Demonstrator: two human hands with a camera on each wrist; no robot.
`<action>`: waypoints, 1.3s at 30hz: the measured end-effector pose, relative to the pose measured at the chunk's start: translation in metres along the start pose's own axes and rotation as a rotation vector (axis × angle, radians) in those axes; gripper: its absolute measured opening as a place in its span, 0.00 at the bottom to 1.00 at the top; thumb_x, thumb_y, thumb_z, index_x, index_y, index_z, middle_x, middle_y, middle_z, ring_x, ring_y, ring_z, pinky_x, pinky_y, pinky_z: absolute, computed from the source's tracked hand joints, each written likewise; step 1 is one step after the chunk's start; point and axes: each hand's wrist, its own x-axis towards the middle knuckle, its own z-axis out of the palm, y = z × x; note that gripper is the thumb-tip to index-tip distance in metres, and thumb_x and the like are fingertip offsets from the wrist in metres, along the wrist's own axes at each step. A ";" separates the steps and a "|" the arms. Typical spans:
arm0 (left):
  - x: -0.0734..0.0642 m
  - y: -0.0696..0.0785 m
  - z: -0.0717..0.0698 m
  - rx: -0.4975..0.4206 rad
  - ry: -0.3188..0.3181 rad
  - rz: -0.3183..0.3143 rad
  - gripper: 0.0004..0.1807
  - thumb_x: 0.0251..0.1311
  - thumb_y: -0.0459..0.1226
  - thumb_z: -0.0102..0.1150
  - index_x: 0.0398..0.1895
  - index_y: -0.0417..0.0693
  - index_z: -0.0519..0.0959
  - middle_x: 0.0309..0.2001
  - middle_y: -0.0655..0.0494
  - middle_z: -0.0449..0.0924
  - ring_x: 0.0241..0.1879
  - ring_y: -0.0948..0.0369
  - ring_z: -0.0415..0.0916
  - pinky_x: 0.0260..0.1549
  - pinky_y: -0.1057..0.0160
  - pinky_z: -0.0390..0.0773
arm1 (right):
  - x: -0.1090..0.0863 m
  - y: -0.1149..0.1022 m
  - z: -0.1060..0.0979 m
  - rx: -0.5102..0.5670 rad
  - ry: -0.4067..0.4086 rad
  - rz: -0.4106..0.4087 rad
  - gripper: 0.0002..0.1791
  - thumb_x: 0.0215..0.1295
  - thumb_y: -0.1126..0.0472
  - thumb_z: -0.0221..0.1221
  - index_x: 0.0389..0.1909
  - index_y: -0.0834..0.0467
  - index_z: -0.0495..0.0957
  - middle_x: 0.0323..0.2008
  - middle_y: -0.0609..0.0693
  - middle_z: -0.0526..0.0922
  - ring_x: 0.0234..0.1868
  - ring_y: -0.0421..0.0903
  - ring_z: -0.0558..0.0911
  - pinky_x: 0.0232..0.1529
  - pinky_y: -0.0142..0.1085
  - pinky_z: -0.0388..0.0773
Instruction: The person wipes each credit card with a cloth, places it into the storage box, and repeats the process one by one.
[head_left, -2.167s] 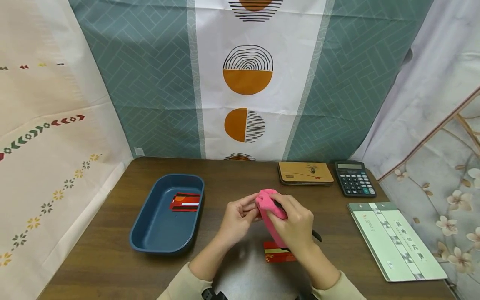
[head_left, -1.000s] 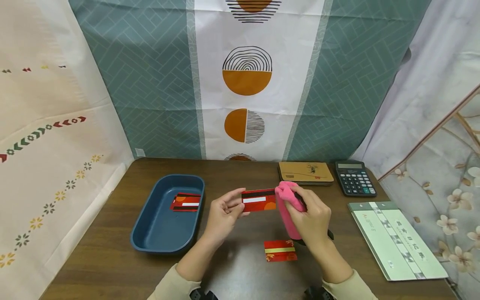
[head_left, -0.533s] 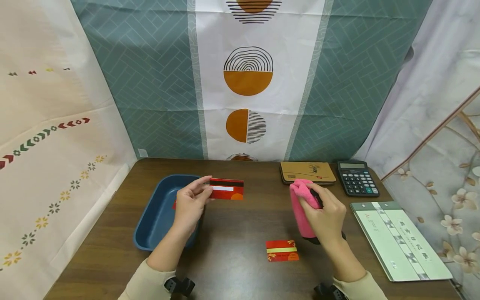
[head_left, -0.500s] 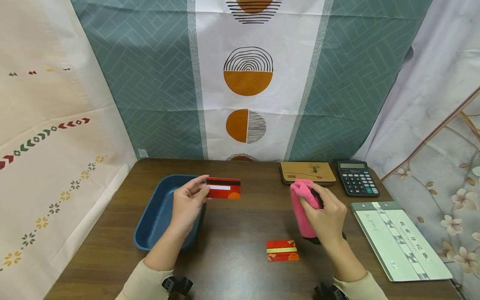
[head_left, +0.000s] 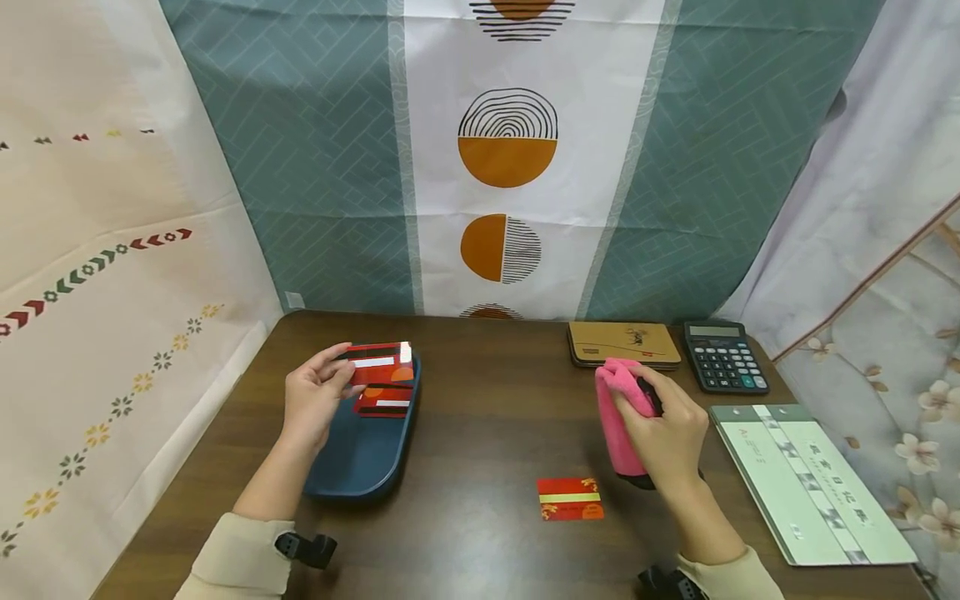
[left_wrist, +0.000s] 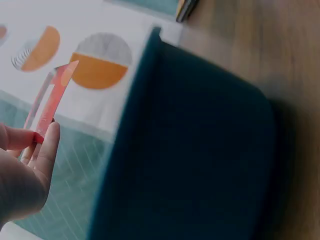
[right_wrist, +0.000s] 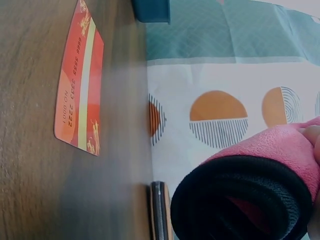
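My left hand (head_left: 311, 398) pinches a red bank card (head_left: 381, 363) by its left end, above the blue tray (head_left: 352, 467). The card's back faces up, with a black stripe and a white strip. Below it, more red cards (head_left: 384, 402) lie in the tray. In the left wrist view the pinched card (left_wrist: 51, 100) shows nearly edge-on. My right hand (head_left: 667, 429) grips a folded pink cloth (head_left: 621, 425) with black edging, held at the right. Another red card (head_left: 570, 499) with a yellow stripe lies face up on the table, left of that cloth.
Tan notebooks (head_left: 624, 343) lie at the table's back right, beside a black calculator (head_left: 725, 358). A pale green ledger (head_left: 813, 483) sits along the right edge. Patterned fabric (head_left: 510, 167) hangs directly behind the table.
My left hand has drawn the card out from the pink cloth and carried it left over the tray. My right hand, still holding the cloth, has shifted right.
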 end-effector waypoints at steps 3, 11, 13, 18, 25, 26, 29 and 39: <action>0.005 -0.007 -0.005 0.038 -0.005 -0.025 0.22 0.69 0.27 0.58 0.66 0.36 0.74 0.37 0.63 0.87 0.38 0.68 0.83 0.39 0.60 0.87 | 0.000 0.001 0.000 0.004 0.002 -0.002 0.25 0.41 0.65 0.79 0.45 0.62 0.87 0.38 0.57 0.89 0.33 0.55 0.87 0.36 0.25 0.75; 0.018 -0.030 -0.007 0.170 -0.142 -0.117 0.25 0.71 0.25 0.54 0.70 0.35 0.69 0.52 0.37 0.82 0.45 0.63 0.80 0.44 0.57 0.85 | -0.001 0.002 0.002 0.006 0.003 0.010 0.28 0.35 0.65 0.82 0.44 0.63 0.87 0.37 0.59 0.89 0.32 0.58 0.87 0.38 0.21 0.72; 0.021 -0.036 -0.006 0.182 -0.174 -0.135 0.25 0.71 0.24 0.53 0.71 0.34 0.68 0.56 0.32 0.79 0.45 0.60 0.81 0.44 0.58 0.86 | -0.002 0.002 0.002 0.004 -0.003 0.013 0.29 0.35 0.66 0.82 0.44 0.63 0.87 0.37 0.60 0.89 0.32 0.58 0.87 0.40 0.19 0.71; 0.024 -0.047 -0.007 0.298 -0.220 -0.151 0.26 0.70 0.23 0.52 0.71 0.31 0.67 0.59 0.27 0.76 0.47 0.52 0.83 0.42 0.61 0.87 | -0.004 0.002 0.003 0.008 -0.011 0.015 0.29 0.34 0.67 0.82 0.44 0.63 0.87 0.37 0.60 0.89 0.33 0.58 0.87 0.42 0.16 0.70; 0.024 -0.052 -0.011 0.572 -0.195 -0.065 0.27 0.67 0.25 0.57 0.69 0.33 0.71 0.58 0.30 0.78 0.56 0.44 0.80 0.51 0.49 0.83 | -0.002 0.001 0.002 0.007 -0.016 0.009 0.29 0.35 0.66 0.82 0.45 0.63 0.87 0.38 0.59 0.89 0.33 0.58 0.87 0.42 0.16 0.70; 0.024 -0.051 -0.011 0.608 -0.191 -0.049 0.26 0.67 0.26 0.58 0.69 0.34 0.71 0.58 0.31 0.78 0.56 0.44 0.80 0.52 0.47 0.83 | -0.002 0.001 0.002 0.005 -0.016 0.011 0.29 0.35 0.66 0.82 0.45 0.63 0.87 0.38 0.59 0.89 0.33 0.58 0.87 0.42 0.16 0.70; 0.022 -0.050 -0.011 0.694 -0.183 0.005 0.24 0.68 0.30 0.59 0.67 0.33 0.73 0.56 0.32 0.80 0.55 0.43 0.81 0.51 0.45 0.83 | -0.001 0.000 0.002 -0.002 -0.013 0.017 0.28 0.36 0.66 0.82 0.45 0.63 0.87 0.38 0.59 0.89 0.33 0.57 0.87 0.42 0.16 0.70; 0.001 -0.037 0.009 0.630 -0.027 0.290 0.16 0.68 0.32 0.61 0.57 0.36 0.82 0.47 0.40 0.86 0.46 0.46 0.85 0.48 0.46 0.84 | -0.003 0.004 -0.003 -0.027 -0.031 0.025 0.25 0.41 0.65 0.81 0.45 0.62 0.87 0.37 0.57 0.89 0.30 0.54 0.87 0.34 0.22 0.73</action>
